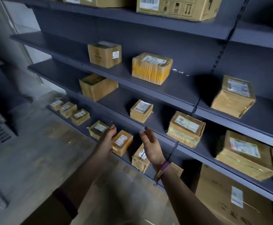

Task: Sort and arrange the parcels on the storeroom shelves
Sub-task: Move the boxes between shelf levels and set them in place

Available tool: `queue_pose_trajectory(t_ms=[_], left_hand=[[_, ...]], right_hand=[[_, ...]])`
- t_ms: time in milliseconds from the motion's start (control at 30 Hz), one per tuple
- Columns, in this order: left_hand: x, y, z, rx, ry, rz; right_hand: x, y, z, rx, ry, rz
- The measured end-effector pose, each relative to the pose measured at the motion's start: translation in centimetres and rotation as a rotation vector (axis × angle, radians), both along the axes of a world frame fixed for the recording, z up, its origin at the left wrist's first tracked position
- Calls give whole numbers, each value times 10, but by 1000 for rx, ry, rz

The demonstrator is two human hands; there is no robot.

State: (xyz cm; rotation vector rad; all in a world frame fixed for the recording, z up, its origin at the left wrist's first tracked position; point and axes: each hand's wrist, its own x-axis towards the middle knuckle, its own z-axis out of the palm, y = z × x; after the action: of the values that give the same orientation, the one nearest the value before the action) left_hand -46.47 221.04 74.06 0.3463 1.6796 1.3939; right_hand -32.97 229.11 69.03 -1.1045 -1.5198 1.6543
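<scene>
Dark grey shelves [173,88] carry brown cardboard parcels with white labels. My left hand [107,139] and my right hand [150,143] are held out, palms facing each other, fingers straight, holding nothing. Between them on the lowest shelf lies a small orange-brown parcel [122,143]; my left hand is just beside its left end, whether touching I cannot tell. A parcel [97,128] sits left of that hand, another parcel [139,158] lies partly behind my right wrist. On the shelf above sit a small parcel [140,110] and a taped parcel [186,129].
Three small parcels [70,109] line the lowest shelf's far left. Higher shelves hold a yellow-taped parcel [151,69], a box [105,54] and larger boxes [178,7] at the top. A big carton [226,197] stands at the lower right. Concrete floor [35,151] lies to the left.
</scene>
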Motion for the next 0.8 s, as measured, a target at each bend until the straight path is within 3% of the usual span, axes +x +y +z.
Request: queue_pose_trajectory(t_ms=[467, 800], left_hand=[[-214, 103, -25, 48, 85, 48], [-355, 187, -36, 9, 50, 98]], right_hand=[[-228, 128, -29, -48, 4, 138], [-365, 217, -46, 5, -196, 215]])
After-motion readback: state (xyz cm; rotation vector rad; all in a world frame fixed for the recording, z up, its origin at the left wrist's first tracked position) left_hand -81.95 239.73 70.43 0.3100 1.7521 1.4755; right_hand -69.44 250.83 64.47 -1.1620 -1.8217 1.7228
